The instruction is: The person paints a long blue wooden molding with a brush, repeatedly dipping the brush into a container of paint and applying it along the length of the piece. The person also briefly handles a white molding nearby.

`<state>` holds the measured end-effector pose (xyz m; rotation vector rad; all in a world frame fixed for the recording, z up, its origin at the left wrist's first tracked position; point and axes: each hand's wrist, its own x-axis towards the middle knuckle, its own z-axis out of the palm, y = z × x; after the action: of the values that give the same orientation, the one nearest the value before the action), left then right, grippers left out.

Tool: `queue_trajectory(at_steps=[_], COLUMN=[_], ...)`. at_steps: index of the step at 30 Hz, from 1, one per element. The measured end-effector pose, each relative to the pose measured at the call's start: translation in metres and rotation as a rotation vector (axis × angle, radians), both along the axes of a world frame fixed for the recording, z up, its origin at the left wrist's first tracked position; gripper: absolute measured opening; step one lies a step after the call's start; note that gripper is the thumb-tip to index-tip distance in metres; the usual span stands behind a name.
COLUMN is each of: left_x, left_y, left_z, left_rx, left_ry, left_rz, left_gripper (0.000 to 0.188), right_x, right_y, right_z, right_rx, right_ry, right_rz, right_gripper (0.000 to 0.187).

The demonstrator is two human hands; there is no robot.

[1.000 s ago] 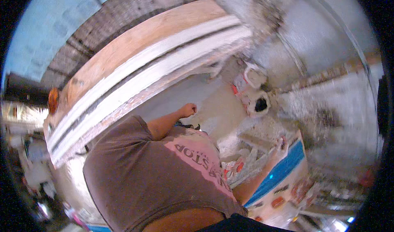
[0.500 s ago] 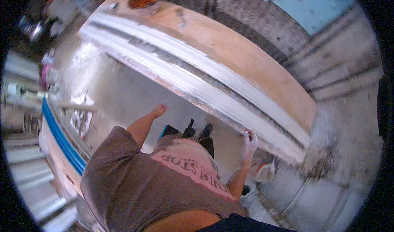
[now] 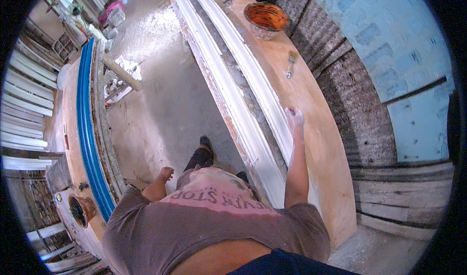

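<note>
Two long white plaster mouldings (image 3: 233,87) lie side by side lengthwise on a wooden-topped bench, with a grey, crusted strip between them. My right hand (image 3: 295,118), coated in white, hovers at or just above the right-hand moulding's edge. Its fingers are curled together; anything pinched in them is too small to make out. Low at my left side hangs my left hand (image 3: 167,173), loosely closed with nothing in it and away from both benches. A brush (image 3: 291,64) lies on the wood beyond my right hand. Farther along stands a bowl (image 3: 267,18), orange inside.
The bench's bare wood (image 3: 335,177) runs along my right, beside a rough wall (image 3: 335,75). On my left, a second bench carries a long blue moulding (image 3: 87,124) and a brown pot (image 3: 81,210). A concrete floor (image 3: 180,87) lies between, with a wooden bar (image 3: 121,72) jutting over it.
The view has turned, so the white mouldings now run away from me instead of across. My right hand has gone from the bench's near edge to over the mouldings; a foot has stepped forward.
</note>
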<state>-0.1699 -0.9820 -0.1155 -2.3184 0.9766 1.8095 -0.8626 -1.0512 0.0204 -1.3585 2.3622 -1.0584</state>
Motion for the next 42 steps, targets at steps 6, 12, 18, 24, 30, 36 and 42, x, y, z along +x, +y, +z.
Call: queue_trajectory(at_steps=[6,12,18,24,30,36,42], left_x=[0.015,0.059,0.052,-0.024,-0.188,-0.285,-0.29], left_y=[-0.063,-0.182,-0.349,-0.502,-0.632,-0.684,-0.691], left_z=[-0.009,0.03,0.059,0.083,0.152,0.188,0.169], left_rx=[-0.038,-0.241,-0.36,-0.451,-0.925,-1.246,-1.1], left_ry=[0.135,0.1,0.124,0.168,0.19,0.098,0.222], left_rz=[0.178,0.381,0.297,0.134,-0.537,-0.747,-0.697], left_gripper=[0.033,0.031,0.029,0.027,0.027,0.029,0.02], right_x=[-0.104,-0.089,-0.095,-0.044,-0.063,-0.057,-0.04], right_y=[-0.201,-0.28,-0.291,-0.401,-0.521,-0.549,-0.543], right_z=[-0.08,-0.122,-0.031,0.157,0.118,0.112,0.1], right_rx=[-0.012,0.541,0.403,-0.096,0.925,0.871,0.742], right_ry=[0.345,0.731,0.273,0.073,0.392,0.497,0.682], right_rz=[-0.22,-0.17,-0.726,-0.505,-0.099,-0.093,-0.101], right_gripper=[0.049,0.04,0.042,0.046,0.034,0.024,0.014])
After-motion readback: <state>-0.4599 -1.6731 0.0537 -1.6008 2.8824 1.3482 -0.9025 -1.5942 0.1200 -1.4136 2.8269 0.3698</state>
